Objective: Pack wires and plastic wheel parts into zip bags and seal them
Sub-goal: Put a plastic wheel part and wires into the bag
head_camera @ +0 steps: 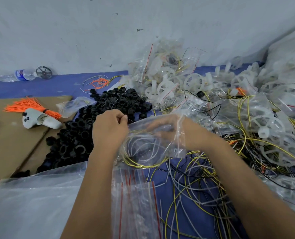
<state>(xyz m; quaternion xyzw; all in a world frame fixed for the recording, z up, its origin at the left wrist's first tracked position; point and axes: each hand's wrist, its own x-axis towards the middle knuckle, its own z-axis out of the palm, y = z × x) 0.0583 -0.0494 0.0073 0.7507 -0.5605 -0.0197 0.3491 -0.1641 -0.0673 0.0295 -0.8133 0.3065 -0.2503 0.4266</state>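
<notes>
Both hands work at one clear zip bag [153,145] holding coiled yellow and grey wires. Left hand [109,129] pinches the bag's upper edge between thumb and fingers. Right hand [167,130] is pushed inside the bag, fingers seen through the plastic; whether they grip anything cannot be told. Just below the bag lie empty red-striped bags [134,195] and loose wires [195,187]. Left of the bag sits a heap of black rings [91,128]; beyond and right of it, white plastic wheels [177,83] among filled bags.
</notes>
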